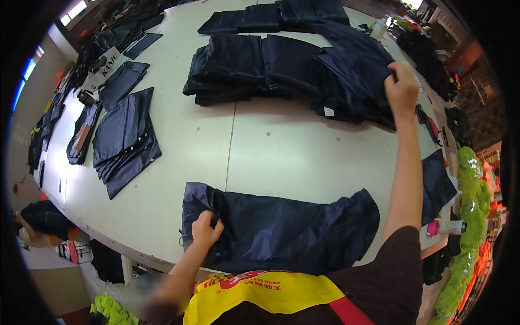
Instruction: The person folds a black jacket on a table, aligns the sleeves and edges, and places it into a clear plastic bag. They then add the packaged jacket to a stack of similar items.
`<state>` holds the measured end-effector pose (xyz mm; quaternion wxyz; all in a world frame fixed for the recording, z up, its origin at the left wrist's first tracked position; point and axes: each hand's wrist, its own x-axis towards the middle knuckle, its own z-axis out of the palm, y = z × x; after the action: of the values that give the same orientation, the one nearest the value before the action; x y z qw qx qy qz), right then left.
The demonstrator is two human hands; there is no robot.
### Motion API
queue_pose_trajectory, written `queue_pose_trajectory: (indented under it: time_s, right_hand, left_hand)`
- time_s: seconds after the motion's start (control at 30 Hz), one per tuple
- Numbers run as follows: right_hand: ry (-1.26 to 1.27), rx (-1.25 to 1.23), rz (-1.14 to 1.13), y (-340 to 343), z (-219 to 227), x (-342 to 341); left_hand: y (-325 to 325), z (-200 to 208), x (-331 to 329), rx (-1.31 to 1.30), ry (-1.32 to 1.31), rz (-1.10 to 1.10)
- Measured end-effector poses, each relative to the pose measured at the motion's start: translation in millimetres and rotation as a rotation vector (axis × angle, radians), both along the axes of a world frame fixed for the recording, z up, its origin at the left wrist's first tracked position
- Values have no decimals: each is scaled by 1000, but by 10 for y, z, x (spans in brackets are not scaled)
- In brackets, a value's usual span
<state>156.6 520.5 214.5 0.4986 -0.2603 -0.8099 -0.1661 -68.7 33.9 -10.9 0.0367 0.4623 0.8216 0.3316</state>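
A dark navy garment (pixel 287 227) of thin, slightly shiny fabric lies stretched sideways along the table's near edge. My left hand (pixel 207 230) has its fingers closed on the bunched fabric near the garment's left end. My right arm reaches far forward, and my right hand (pixel 402 89) grips the edge of a dark folded garment (pixel 357 54). That garment slants over the right end of a long row of stacked navy garments (pixel 292 62). A small white label (pixel 329 112) shows at the lower edge of the stack.
On the pale table (pixel 168 146), more folded dark garments (pixel 123 130) lie at the left. A pink-lidded bottle (pixel 447 227) rests by the right edge, below a dark cloth piece (pixel 437 187). Bright yellow-green garments (pixel 466 206) are heaped beyond that edge. A white container (pixel 378 28) stands at the far right.
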Motion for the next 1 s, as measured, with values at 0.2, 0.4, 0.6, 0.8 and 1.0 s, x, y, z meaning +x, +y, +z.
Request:
queue_pose_trajectory:
  time_s: [0.2,0.4,0.6,0.8,1.0]
  right_hand:
    - [-36,-23,522,-2274,-328,-102]
    - [-337,-420,846,-3799,-1428,-156]
    - [-426,-577,696,-4094,-1281,2]
    - [-452,-557,878,-4215,-1312,112]
    - [-501,-742,841,-4283,-1498,296]
  left_hand:
    - [-129,419,171,-275,-86,-35]
    - [-271,-138,415,-2,-479,-343]
    - [-893,111,627,-197,181,-465]
    - [-1312,150,571,-272,40,-657]
    - [-1362,229,577,-345,-117,-714]
